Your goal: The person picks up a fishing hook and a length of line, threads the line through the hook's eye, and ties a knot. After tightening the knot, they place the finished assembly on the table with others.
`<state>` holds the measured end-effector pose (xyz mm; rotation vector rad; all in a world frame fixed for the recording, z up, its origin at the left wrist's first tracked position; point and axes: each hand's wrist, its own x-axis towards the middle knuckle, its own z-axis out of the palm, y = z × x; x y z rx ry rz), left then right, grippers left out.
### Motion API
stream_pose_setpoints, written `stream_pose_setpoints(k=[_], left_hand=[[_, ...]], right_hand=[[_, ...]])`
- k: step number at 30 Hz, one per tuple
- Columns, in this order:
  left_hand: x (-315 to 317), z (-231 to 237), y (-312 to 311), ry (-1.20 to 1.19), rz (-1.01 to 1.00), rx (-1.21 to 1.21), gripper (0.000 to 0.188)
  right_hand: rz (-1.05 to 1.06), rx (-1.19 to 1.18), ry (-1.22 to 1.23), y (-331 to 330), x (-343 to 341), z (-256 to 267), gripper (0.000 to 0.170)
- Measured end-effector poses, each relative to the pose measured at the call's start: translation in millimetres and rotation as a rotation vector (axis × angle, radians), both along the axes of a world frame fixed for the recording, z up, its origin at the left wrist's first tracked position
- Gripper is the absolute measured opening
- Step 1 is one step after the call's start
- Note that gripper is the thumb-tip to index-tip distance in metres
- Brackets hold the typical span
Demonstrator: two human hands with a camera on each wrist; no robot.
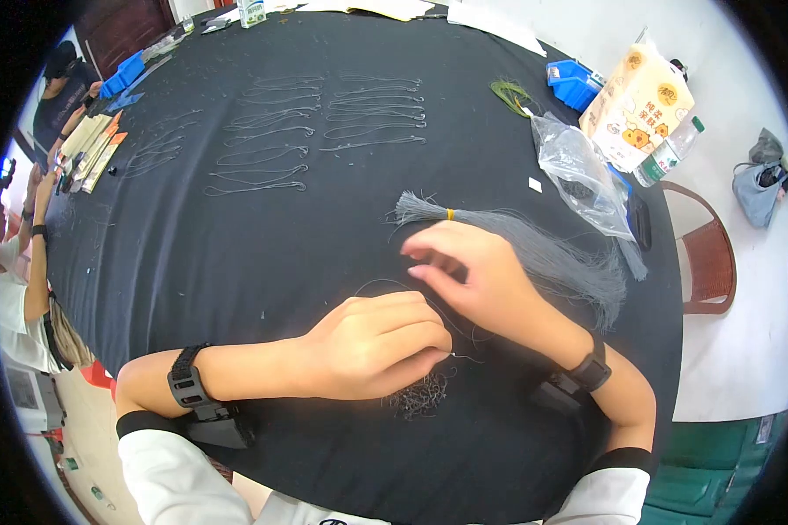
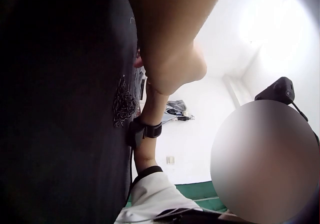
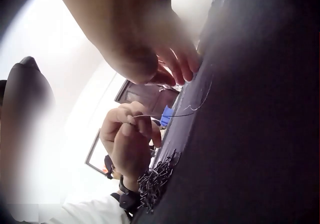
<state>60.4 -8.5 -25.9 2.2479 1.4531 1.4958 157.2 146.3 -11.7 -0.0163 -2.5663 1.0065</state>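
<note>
My left hand (image 1: 381,341) pinches a thin grey line (image 3: 165,116) between thumb and fingertips; the line curves away in a loose arc. A small shiny tip shows at those fingertips in the head view. Just ahead and to the right, my right hand (image 1: 477,262) hovers with relaxed, bent fingers and a gap between thumb and forefinger, no thing visible in it. Under the left hand lies a pile of small dark hooks (image 1: 420,398), partly hidden. Beyond the right hand rests a bundle of grey line (image 1: 552,249), bound by a yellow band (image 1: 450,214).
Looped lines with hooked ends (image 1: 302,186) lie in rows on the black cloth (image 1: 263,254). To the right are a clear plastic bag (image 1: 569,153), a blue bin (image 1: 573,83), a tissue pack (image 1: 635,105) and a bottle (image 1: 670,153). Other people work at the left edge.
</note>
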Motion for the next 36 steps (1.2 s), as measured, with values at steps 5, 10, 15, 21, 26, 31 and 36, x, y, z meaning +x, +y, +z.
stream_pose_setpoints(k=[5,10,15,21,26,31,36], left_hand=[[-10,25,-3,-0.122,0.034,-0.114,0.011],[-18,33,-7,-0.373,0.068,-0.305,0.007],[-17,32,-7,-0.466,0.049,-0.322,0.007],[-17,33,-8,-0.479,0.049,-0.382,0.007],[-14,33,-7,-0.507,0.058,-0.4,0.007],[-16,31,-6,-0.526,0.126,-0.386,0.007],[-12,33,-2,-0.782,0.019,-0.372,0.006]], right_hand=[[0.227,-0.047,-0.116,3,-40,-1,0.018],[0.401,0.039,-0.009,5,-54,-15,0.021],[0.376,-0.052,-0.101,1,-41,-8,0.016],[0.099,-0.147,-0.239,15,-18,18,0.008],[0.042,-0.359,-0.208,22,-9,25,0.01],[0.043,-0.668,-0.143,15,2,41,0.016],[0.069,-0.807,0.028,5,14,47,0.019]])
